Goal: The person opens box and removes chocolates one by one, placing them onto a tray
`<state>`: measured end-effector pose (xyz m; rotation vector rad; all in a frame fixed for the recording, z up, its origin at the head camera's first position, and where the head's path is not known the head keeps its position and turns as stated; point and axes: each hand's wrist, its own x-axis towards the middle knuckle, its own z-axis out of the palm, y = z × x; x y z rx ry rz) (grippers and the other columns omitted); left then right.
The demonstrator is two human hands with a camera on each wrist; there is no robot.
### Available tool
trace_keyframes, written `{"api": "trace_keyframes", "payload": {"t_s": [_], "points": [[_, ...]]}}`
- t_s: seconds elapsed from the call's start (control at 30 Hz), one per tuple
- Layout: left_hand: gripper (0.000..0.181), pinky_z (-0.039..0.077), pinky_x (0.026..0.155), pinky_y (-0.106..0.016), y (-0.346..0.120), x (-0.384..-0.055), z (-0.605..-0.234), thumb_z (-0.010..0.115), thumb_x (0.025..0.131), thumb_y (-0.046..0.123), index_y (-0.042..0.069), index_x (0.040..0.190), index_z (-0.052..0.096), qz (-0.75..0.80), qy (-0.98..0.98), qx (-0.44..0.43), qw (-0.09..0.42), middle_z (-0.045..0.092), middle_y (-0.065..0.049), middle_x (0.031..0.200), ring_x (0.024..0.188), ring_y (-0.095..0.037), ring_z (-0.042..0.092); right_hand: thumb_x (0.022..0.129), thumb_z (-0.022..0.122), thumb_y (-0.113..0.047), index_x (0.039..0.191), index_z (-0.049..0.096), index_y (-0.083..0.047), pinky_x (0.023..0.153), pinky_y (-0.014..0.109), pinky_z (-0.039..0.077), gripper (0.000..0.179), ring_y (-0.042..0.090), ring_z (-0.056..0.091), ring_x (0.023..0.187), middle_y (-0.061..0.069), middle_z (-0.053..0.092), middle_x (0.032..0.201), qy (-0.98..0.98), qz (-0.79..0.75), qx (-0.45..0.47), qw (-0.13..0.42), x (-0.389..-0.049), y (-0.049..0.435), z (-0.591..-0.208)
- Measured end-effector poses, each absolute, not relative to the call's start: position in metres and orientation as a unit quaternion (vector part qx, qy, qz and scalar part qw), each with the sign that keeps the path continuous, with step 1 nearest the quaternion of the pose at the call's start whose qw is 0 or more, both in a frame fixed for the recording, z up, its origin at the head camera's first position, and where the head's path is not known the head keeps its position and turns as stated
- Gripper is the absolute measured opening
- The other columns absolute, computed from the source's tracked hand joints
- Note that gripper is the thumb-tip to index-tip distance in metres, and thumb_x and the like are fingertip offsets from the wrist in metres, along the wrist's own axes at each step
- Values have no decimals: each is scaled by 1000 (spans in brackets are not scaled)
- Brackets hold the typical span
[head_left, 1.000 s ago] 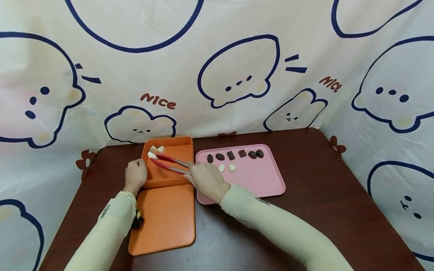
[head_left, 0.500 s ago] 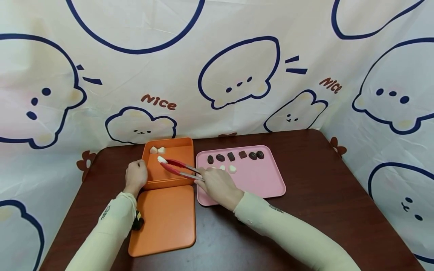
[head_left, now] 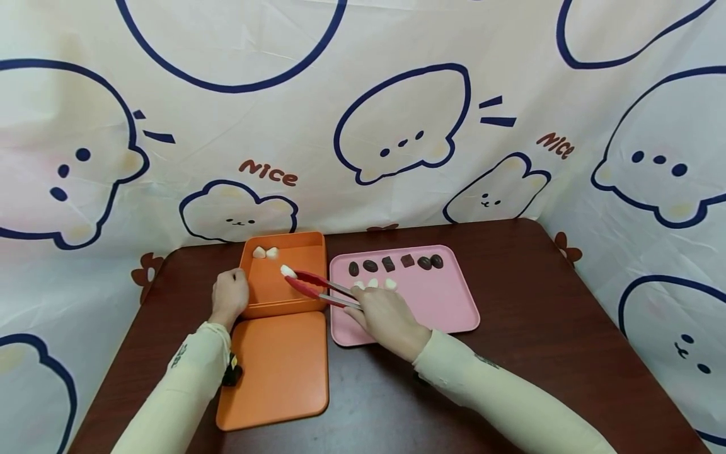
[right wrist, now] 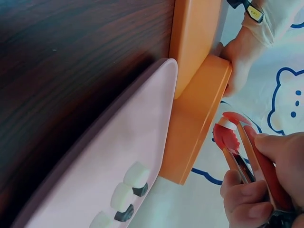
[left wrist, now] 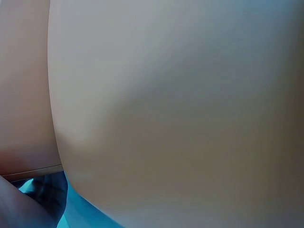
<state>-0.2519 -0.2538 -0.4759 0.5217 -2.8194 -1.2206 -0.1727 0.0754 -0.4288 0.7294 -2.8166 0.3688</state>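
My right hand [head_left: 391, 318] grips red-tipped metal tongs [head_left: 302, 289], which pinch a small white piece [head_left: 288, 271] above the orange box [head_left: 283, 309]. In the right wrist view that white piece [right wrist: 228, 123] sits between the scalloped red tips. At the box's left wall, my left hand [head_left: 229, 295] holds on with curled fingers. Two more white pieces [head_left: 272, 253] lie in the box's far left corner. A pink tray [head_left: 437, 306] to the right bears a row of dark chocolates [head_left: 370, 265] and three white pieces [head_left: 390, 284], partly hidden by my right hand.
An orange lid-like panel [head_left: 278, 372] lies flat in front of the box. The box and pink tray stand side by side on a dark wooden table [head_left: 539, 315]. Behind rises a printed cloth [head_left: 397, 208]. The left wrist view shows mostly a blurred orange surface [left wrist: 166, 118].
The tongs have lifted the white piece from beside the other two and carried it right and toward me. My right hand moved right over the tray; my left hand stays put.
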Motion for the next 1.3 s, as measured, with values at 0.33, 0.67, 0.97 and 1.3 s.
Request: {"api": "trace_keyframes", "payload": {"t_s": [0.33,0.67,0.97,1.3], "points": [[43,33,66,-35,-253,-251,-475,19,106,32,14,71,34,-391,-904,171,18,29,-5,69,67,-27,38,96,68,-40,107,70,-13,61,34,52,29,11,54,62,-3,61,71,-954,169,230,91,-165,101,-430],[43,32,65,-35,-254,-252,-476,18,107,32,14,72,35,-391,-905,165,8,28,-4,69,65,-25,36,95,70,-37,112,71,-12,67,38,53,30,13,60,68,-1,69,80,-952,190,218,96,-159,126,-433],[43,34,64,-36,-255,-253,-478,19,107,31,12,73,35,-392,-904,168,8,29,-5,69,63,-26,36,94,72,-35,114,73,-13,67,32,49,30,10,55,67,-4,68,79,-955,200,203,81,-152,147,-430],[43,34,64,-36,-254,-252,-477,20,108,31,11,74,38,-392,-904,169,11,30,-5,70,64,-27,39,93,74,-33,96,69,-18,62,26,42,15,8,47,63,-11,55,69,-956,202,195,86,-147,174,-435]]}}
